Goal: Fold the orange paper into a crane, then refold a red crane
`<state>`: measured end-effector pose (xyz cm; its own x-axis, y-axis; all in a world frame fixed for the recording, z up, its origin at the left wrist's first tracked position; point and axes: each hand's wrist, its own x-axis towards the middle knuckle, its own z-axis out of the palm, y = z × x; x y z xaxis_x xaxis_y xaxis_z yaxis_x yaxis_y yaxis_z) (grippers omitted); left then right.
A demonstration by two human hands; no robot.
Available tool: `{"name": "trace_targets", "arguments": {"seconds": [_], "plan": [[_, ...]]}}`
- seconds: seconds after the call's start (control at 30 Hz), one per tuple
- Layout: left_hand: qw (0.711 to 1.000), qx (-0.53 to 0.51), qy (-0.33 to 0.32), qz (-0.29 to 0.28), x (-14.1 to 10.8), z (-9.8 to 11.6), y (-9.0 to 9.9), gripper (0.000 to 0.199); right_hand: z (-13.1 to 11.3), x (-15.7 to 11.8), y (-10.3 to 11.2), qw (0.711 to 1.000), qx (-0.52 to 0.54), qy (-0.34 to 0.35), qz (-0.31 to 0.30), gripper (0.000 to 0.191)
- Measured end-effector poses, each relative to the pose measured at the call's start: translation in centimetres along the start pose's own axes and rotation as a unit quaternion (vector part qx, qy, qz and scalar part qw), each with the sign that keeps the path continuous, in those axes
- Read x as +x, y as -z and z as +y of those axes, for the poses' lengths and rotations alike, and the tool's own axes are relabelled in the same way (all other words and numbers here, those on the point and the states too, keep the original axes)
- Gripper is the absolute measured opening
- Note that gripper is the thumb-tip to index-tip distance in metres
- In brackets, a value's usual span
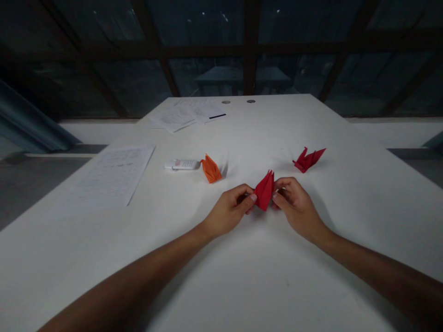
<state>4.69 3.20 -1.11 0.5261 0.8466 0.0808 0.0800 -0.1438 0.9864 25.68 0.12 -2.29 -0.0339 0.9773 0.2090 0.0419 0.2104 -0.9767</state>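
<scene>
A folded red origami paper (265,191) is held upright just above the white table, its pointed tips facing up and away from me. My left hand (232,206) pinches its left edge between thumb and fingers. On the opposite edge, my right hand (294,205) grips it the same way, with the fingertips partly behind the paper. An orange origami crane (211,169) stands on the table beyond my left hand. Farther right, past my right hand, rests a dark red origami crane (308,160).
A white remote control (182,164) lies left of the orange crane. Printed sheets (107,173) cover part of the table's left side, and more papers (187,114) with a dark pen (218,116) lie farther back. Two round discs (251,101) sit near the table's (277,276) far edge.
</scene>
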Motion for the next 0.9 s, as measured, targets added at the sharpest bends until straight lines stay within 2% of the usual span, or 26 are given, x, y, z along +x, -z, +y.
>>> {"name": "trace_targets", "arguments": {"seconds": [0.17, 0.33, 0.5, 0.77, 0.9], "plan": [[1.0, 0.027, -0.014, 0.008, 0.02, -0.03, 0.03, 0.022, 0.28, 0.04, 0.22, 0.999, -0.036, -0.016, -0.001, 0.015], [0.999, 0.034, -0.016, 0.011, -0.15, 0.48, -0.03, 0.03, -0.04, -0.13, 0.18, 0.999, -0.052, -0.001, -0.011, 0.011], [0.999, 0.019, -0.026, 0.019, -0.17, 0.44, -0.13, 0.027, -0.52, -0.29, 0.28, 0.998, -0.057, 0.014, -0.024, 0.011], [0.998, -0.054, 0.007, 0.044, 0.05, 0.87, 0.26, 0.029, -0.34, -0.03, 0.3, 1.0, -0.007, 0.008, -0.012, 0.018], [0.988, -0.142, 0.0, 0.053, 0.23, 0.47, 0.69, 0.026, -0.54, 0.11, 0.24, 1.0, 0.013, 0.012, -0.012, 0.019]]}}
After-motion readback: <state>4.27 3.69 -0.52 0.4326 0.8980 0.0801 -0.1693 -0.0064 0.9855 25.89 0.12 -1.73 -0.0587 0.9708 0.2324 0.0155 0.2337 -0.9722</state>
